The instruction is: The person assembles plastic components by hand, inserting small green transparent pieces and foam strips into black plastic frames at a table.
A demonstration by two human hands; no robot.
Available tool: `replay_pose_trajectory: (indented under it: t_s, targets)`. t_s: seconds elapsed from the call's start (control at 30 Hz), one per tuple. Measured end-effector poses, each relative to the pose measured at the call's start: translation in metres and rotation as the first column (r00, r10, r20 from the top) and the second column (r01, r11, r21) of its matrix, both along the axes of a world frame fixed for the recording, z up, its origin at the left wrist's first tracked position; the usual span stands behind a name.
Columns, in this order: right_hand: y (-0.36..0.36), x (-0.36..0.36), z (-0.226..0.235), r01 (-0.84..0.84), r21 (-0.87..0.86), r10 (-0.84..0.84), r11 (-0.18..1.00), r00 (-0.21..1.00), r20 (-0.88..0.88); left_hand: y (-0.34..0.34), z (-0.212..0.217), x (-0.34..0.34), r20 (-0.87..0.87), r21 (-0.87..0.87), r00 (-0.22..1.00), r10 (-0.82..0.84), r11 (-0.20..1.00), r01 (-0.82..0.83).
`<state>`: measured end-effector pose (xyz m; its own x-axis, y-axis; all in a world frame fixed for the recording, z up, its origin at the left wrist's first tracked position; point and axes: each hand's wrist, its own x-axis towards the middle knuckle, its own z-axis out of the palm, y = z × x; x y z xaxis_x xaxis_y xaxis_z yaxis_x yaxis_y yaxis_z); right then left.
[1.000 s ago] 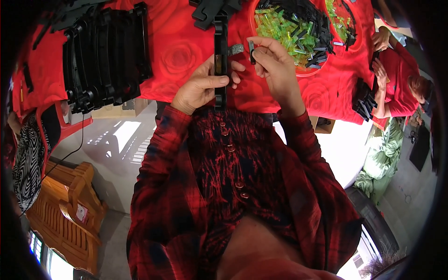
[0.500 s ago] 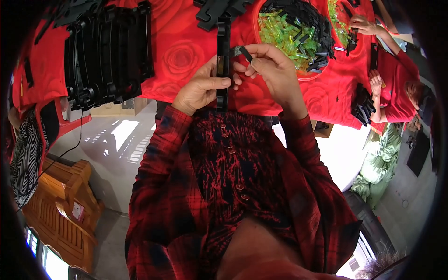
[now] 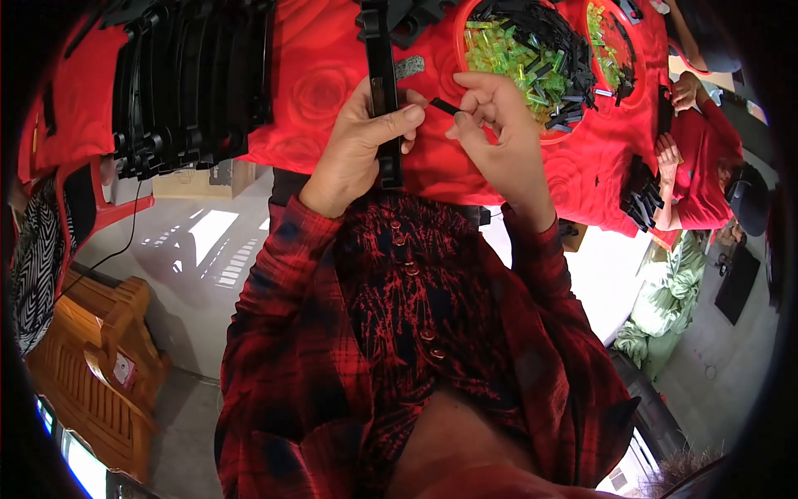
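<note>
My left hand [image 3: 351, 154] is closed around a long, narrow black plastic bar [image 3: 381, 66], its thumb lying across the near part. The bar stands nearly upright in the picture, over the edge of the red tablecloth [image 3: 312, 91]. To its right, my right hand [image 3: 505, 129] pinches a short black strip [image 3: 446, 106] between thumb and finger. The strip's free end points at my left fingertips, with a small gap from the bar. A grey speckled piece [image 3: 410, 66] shows just beyond the hands, beside the bar.
Many curved black plastic parts [image 3: 191, 91] stand stacked at the left. Beyond my hands lie more black parts [image 3: 411, 25]. A round red tub [image 3: 461, 46] holds yellow-green clear pieces and black ones; a second tub [image 3: 641, 50] is beside it. Another person [image 3: 702, 150] works at the right.
The bar has shifted slightly left and tilted. My right hand has drawn the black strip a little away from the speckled piece. The person at the right has moved a hand back from the tub.
</note>
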<state>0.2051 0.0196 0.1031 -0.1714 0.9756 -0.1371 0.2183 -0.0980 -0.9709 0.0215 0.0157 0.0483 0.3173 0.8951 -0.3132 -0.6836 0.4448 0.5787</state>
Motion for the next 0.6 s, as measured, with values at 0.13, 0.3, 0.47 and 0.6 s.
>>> replay_pose_trajectory:
  t_s: [0.13, 0.3, 0.47, 0.6]
  targets:
    - [-0.008, 0.0, -0.001, -0.174, 0.204, 0.123, 0.963, 0.963, 0.24, -0.008, 0.007, 0.001, -0.105, 0.037, 0.994, 0.025, 0.999, -0.022]
    - [-0.021, -0.009, -0.005, -0.111, 0.236, 0.085, 0.965, 0.989, 0.119, -0.019, 0.007, -0.002, -0.148, 0.012, 0.987, 0.068, 0.998, -0.067]
    - [-0.032, -0.015, -0.012, 0.177, -0.089, -0.192, 0.98, 0.96, -0.206, -0.031, 0.004, -0.001, -0.013, -0.01, 0.996, 0.083, 0.996, -0.083]
    - [-0.04, -0.01, -0.018, 0.131, -0.186, -0.187, 0.974, 0.928, -0.323, -0.042, 0.003, -0.002, -0.053, 0.004, 0.997, 0.051, 0.999, -0.051]
